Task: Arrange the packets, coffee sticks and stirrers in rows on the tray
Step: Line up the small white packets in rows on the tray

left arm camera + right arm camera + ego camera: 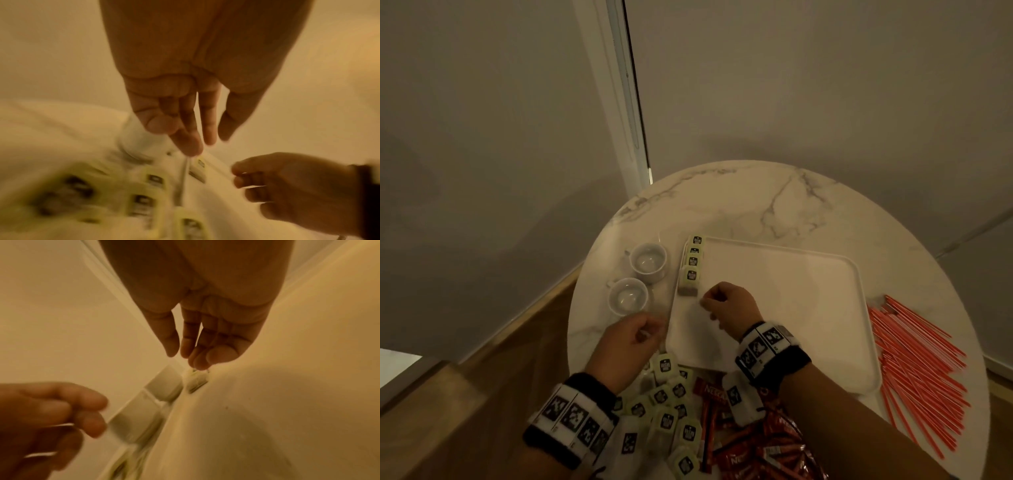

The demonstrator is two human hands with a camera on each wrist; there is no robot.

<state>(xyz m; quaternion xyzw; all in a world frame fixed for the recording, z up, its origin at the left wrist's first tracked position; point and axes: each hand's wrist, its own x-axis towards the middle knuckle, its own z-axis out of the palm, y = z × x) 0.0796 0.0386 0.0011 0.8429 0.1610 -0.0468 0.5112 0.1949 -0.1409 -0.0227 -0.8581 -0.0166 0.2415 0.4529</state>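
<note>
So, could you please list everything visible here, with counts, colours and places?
table: one, white marble, round.
tray: one, white, centre of table.
packets on tray: four, pale green, row along its left edge.
loose packets: a pile, pale green, near edge.
coffee sticks: a pile, red, near edge.
stirrers: many, orange-red, right of tray.
cups: two, white, left of tray.
left hand: beside the tray.
right hand: over the tray.

Table: veined marble look, smooth, polished. Tray: white, matt, smooth. Cups: glossy white ceramic look. Coffee sticks: shiny red foil. Floor: wood.
</note>
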